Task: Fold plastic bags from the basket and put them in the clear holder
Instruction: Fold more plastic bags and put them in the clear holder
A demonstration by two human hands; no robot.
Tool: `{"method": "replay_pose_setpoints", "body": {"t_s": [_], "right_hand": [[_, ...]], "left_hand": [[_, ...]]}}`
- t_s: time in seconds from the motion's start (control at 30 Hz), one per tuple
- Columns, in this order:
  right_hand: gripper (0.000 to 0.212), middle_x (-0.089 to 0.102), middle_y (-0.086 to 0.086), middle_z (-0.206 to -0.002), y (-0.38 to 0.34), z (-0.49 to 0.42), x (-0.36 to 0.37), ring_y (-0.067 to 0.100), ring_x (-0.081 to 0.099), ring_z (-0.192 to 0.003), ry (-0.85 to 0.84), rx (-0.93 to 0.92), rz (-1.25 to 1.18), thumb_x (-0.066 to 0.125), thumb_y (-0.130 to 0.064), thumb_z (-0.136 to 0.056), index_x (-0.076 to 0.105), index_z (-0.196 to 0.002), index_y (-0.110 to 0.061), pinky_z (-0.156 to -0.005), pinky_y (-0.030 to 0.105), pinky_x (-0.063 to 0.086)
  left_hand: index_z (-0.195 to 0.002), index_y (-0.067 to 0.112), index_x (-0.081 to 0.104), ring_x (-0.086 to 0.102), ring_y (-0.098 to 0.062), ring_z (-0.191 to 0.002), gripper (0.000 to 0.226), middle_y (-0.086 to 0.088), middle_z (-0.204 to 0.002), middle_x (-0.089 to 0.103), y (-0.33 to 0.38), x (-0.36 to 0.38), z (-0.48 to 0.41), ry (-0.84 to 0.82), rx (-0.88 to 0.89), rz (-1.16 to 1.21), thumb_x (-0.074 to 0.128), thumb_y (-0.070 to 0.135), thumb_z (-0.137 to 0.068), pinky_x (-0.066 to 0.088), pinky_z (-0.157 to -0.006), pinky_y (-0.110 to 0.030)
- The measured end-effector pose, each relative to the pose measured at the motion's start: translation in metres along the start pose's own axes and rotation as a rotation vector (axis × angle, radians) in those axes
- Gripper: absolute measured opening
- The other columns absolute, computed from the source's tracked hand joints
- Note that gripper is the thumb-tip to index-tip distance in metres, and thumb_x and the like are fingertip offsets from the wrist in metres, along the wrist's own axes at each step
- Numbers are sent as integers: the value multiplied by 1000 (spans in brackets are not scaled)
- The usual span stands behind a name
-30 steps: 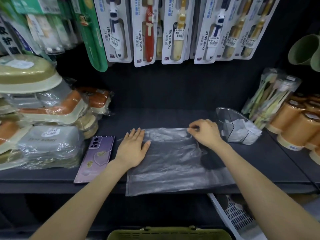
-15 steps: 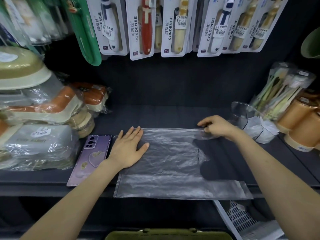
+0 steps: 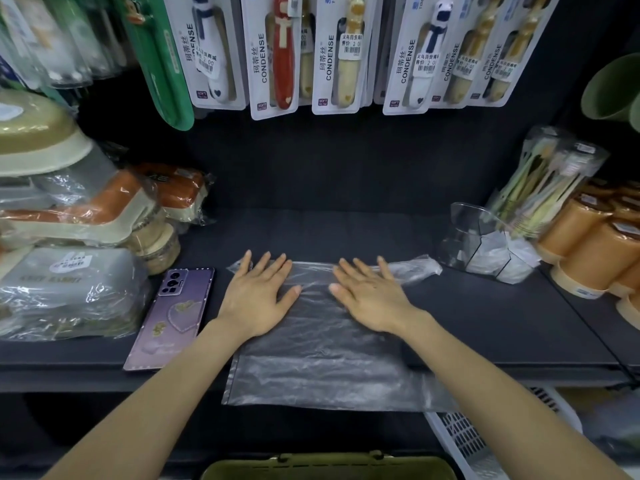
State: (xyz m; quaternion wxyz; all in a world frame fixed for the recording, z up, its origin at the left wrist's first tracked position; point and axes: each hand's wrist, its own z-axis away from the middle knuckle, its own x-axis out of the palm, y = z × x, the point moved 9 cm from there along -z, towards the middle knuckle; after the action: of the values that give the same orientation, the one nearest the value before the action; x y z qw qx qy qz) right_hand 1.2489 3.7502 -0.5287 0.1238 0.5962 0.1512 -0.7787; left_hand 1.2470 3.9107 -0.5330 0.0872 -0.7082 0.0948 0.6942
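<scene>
**A:** Where's the bag?

**B:** The clear plastic bag (image 3: 329, 372) lies flat on the dark shelf (image 3: 502, 323). Its near edge hangs over the shelf's front lip at 6 o'clock. 1 handle strip (image 3: 417, 266) trails toward 2 o'clock.

**A:** And the hands?

**B:** Both rest palms down on the bag's far half. The left hand (image 3: 258, 301) presses at 10 o'clock with fingers straight and spread. The right hand (image 3: 372, 301) does the same at 12 o'clock. The 2 thumbs point at each other, apart.

**A:** The holder?

**B:** The clear holder (image 3: 465, 223) stands at 2 o'clock from the bag, near the handle's tip, with folded bags (image 3: 498, 252) inside.

**A:** Anything else?

**B:** A purple phone (image 3: 169, 317) lies at 9 o'clock, just beside the left wrist. An olive basket rim (image 3: 329, 469) shows at 6 o'clock, and packaged toothbrushes (image 3: 349, 53) hang at 12 o'clock.
</scene>
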Motion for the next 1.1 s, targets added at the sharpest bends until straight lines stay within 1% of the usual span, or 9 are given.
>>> {"method": "replay_pose_setpoints", "body": {"t_s": [0.2,0.33,0.47,0.63,0.7,0.8,0.9,1.0,1.1], "right_hand": [[69,14,-4,-161,98,41,-16,12,5,-149,111,265,-41,4,-59,-97,20,-153,-22,-119,45,-8],[105,36,-2,-153,32,81,-45,15,24,-145,354,-92,-223,0,-90,-72,42,-144,-27,-119,40,-2],[93,35,-4,-153,-46,115,-9,16,22,-145,316,-425,-17,36,-89,-69,38,-144,-34,-117,54,2],[70,54,5,-139,-68,126,23,28,49,-130,361,-427,251,63,-59,-76,50,-135,-25,-109,60,14],[40,65,1,-124,-62,131,12,24,61,-116,475,-393,110,53,-38,-86,63,-122,-21,-113,54,15],[34,73,-8,-94,-47,135,-8,15,68,-95,496,-281,-143,42,-31,-94,70,-110,-21,-119,42,16],[27,55,-13,-57,-36,132,-16,5,59,-68,295,-175,-365,45,-25,-101,65,-83,-29,-114,31,25],[28,57,-19,-62,-30,124,-30,-6,51,-62,179,-120,-529,52,-26,-97,52,-69,-31,-77,26,40],[15,65,-12,-72,-28,108,-51,-4,58,-75,127,-88,-611,60,-27,-93,58,-80,-19,-77,22,45]], "left_hand": [[-154,27,12,1,-14,-149,94,9,-161,8,-6,6,-1,-97,-33,136,-5,74,-75,-14,-118,-41],[-152,29,22,4,-15,-149,60,8,-160,13,-20,-8,0,-36,-104,612,41,50,-99,-4,-119,-37],[-145,29,40,4,-16,-149,47,6,-160,16,-33,-31,11,62,-148,791,47,37,-99,-4,-119,-37],[-128,23,62,13,-18,-148,32,1,-157,26,-42,-51,34,141,-81,535,48,32,-100,-4,-118,-30],[-116,20,68,23,-18,-145,23,0,-151,37,-41,-60,49,226,-44,612,55,19,-98,3,-117,-23],[-97,29,71,44,-7,-132,39,6,-129,61,-26,-60,80,146,26,973,53,-3,-84,24,-116,-24],[-90,35,75,58,-2,-114,52,19,-107,71,-1,-48,111,-34,135,1106,44,5,-62,39,-103,-18],[-88,35,78,64,1,-100,32,17,-96,73,-3,-42,122,-24,69,1306,54,24,-69,44,-90,-14],[-81,34,78,68,5,-83,22,17,-80,73,-5,-36,121,2,-118,1530,67,53,-76,48,-75,-11]]}}
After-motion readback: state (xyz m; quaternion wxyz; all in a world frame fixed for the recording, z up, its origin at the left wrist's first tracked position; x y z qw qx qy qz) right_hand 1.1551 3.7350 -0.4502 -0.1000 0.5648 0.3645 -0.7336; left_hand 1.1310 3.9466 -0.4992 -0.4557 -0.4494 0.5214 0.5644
